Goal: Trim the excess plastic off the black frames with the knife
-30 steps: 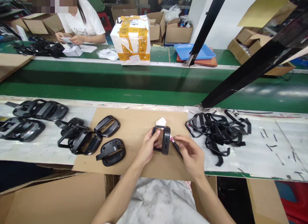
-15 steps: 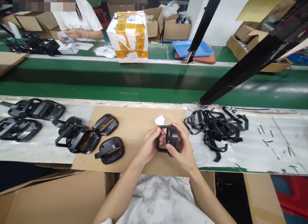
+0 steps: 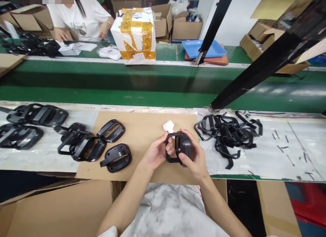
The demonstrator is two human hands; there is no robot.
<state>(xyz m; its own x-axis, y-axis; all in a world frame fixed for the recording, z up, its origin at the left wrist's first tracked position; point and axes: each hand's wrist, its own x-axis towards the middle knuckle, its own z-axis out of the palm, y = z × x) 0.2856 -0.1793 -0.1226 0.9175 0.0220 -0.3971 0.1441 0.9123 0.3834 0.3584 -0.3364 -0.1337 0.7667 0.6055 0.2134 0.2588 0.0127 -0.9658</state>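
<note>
Gripping from both sides helps: the left hand (image 3: pixel 156 153) holds the black handle (image 3: pixel 186 145) by its loop, the right hand (image 3: pixel 197 157) wraps its thick side. Hold it steady above the cardboard (image 3: pixel 145 130), away from the black pile (image 3: pixel 229 132) on the bench (image 3: pixel 267 164).

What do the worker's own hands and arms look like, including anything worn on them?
The left hand and right hand are bare, with no gloves or wristbands visible. The forearms are bare too; a pale sleeve edge shows on the left one.
</note>
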